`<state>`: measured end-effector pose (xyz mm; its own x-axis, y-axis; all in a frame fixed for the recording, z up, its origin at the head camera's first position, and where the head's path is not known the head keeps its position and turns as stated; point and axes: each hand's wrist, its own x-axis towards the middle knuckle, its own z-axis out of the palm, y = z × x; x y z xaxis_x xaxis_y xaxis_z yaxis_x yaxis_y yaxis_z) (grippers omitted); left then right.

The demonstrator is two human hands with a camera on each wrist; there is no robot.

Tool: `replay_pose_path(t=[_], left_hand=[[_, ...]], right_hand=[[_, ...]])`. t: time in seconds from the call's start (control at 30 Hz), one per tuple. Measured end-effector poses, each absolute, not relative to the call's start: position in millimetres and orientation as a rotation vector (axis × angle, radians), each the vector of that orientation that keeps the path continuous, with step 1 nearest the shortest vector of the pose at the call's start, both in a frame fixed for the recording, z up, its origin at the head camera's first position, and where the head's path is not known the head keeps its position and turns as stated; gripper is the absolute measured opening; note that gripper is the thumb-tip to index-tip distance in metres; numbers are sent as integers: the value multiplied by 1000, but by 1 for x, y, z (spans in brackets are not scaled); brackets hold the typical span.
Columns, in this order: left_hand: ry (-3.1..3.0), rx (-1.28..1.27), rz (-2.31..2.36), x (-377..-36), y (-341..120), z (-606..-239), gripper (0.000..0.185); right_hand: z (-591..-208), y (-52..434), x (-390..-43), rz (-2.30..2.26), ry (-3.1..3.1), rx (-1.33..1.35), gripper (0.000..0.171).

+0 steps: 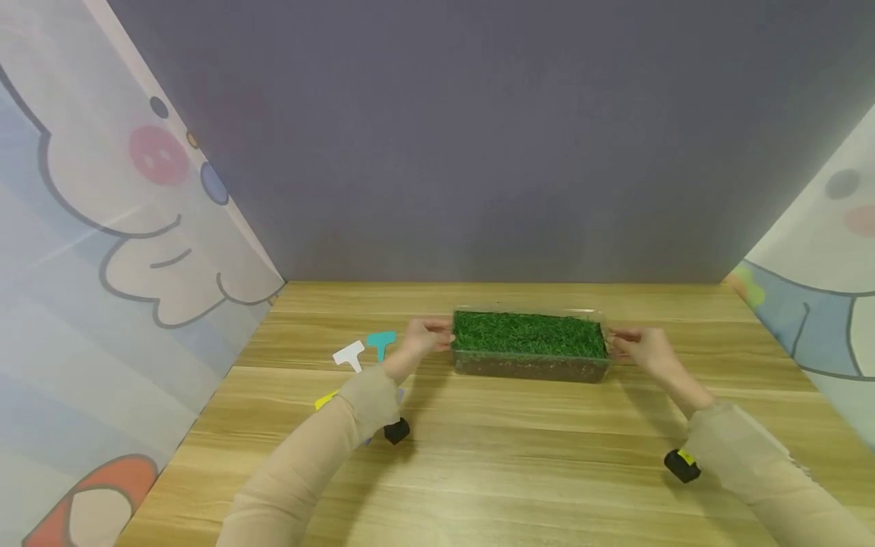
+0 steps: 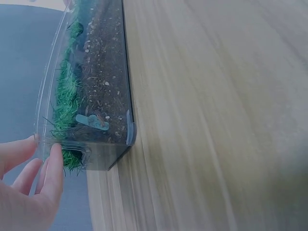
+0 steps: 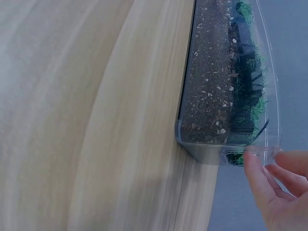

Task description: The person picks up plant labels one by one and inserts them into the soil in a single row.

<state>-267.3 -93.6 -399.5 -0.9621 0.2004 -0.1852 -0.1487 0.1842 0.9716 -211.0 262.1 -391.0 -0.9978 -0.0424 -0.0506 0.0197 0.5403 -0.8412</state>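
A long clear plastic box (image 1: 531,369) sits on the wooden table, filled with dark soil (image 2: 103,72) under a layer of green grass (image 1: 529,335). At its left end, my left hand (image 1: 424,339) pinches the rim by the end handle, thumb and fingers on either side. My right hand (image 1: 645,349) grips the opposite end in the same way, as the right wrist view shows. Through the front wall in the left wrist view, a small teal strip (image 2: 92,122) is visible.
Left of the box lie T-shaped plant labels: a white label (image 1: 349,354), a teal label (image 1: 381,342) and a yellow label (image 1: 324,399). My left forearm partly hides purple and blue pieces. A grey panel (image 1: 478,152) stands behind the table, with cartoon-printed sheets (image 1: 137,152) at the sides.
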Motion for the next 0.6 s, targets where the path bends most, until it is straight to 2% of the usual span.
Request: replay_pose_path(t=[0.13,0.6], left_hand=[[2197,27,1814,-260,-96,-392,36],[2199,-112,1790,-268,-92,-393,36]], right_hand=[[-388,262,-211,-1518,2654,-12,38],[-389,263,-209,-1543,2621,42,39]])
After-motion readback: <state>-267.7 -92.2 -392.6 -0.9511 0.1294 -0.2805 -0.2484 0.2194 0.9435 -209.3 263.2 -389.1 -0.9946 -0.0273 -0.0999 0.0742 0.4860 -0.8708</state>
